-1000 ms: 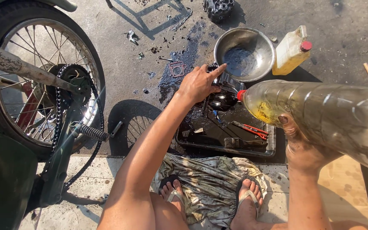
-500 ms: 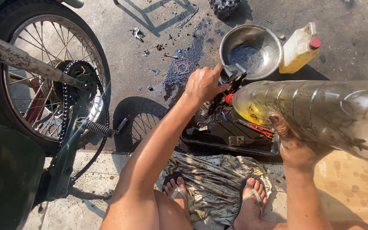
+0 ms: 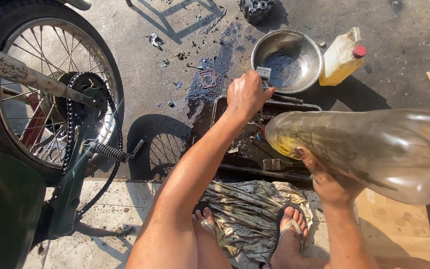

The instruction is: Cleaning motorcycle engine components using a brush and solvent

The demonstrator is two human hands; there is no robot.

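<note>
Grimy clear plastic bottle (image 3: 374,149) with yellowish liquid lay tipped nearly level in the right hand (image 3: 332,182), fingers wrapped under its belly, neck aimed down-left over the black oily metal tray (image 3: 235,167). Left hand (image 3: 247,93) was closed on a small grey metal part (image 3: 263,73), probably an engine piece, mostly hidden by the fingers, held above the tray's far edge, just beside the round steel bowl (image 3: 287,60). To rinse well, I'd judge the part should sit under the bottle mouth and over the tray so runoff landed there, not on the stained concrete; tilt slowly, the bottle looked heavy and slick. A paintbrush (image 3: 274,164) lay in the tray; a yellow jug with red cap (image 3: 342,59) stood beyond. A motorbike wheel (image 3: 51,89) stood well apart on the left.
</note>
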